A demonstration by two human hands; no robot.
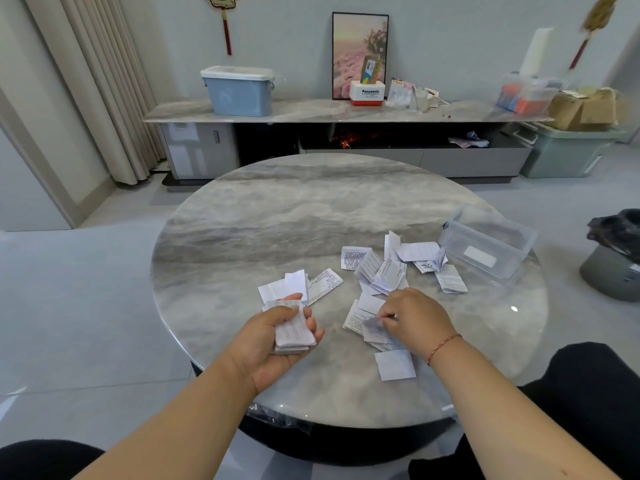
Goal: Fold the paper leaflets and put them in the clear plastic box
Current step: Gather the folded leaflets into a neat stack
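Observation:
My left hand [273, 336] grips a stack of folded leaflets [293, 332] just above the round marble table [277, 216]. My right hand [414, 318] pinches a folded leaflet [374, 332] lying on other papers near the front. Several loose leaflets [381, 270] are scattered across the table's right half. A white square of paper [394, 364] lies by my right wrist. The clear plastic box [485, 245] lies tilted on its side at the far right, its opening facing the papers.
More leaflets [294, 287] lie just beyond my left hand. A bin with a black bag [616, 251] stands on the floor right of the table. A low cabinet [346, 114] with a blue tub [238, 90] runs along the back wall.

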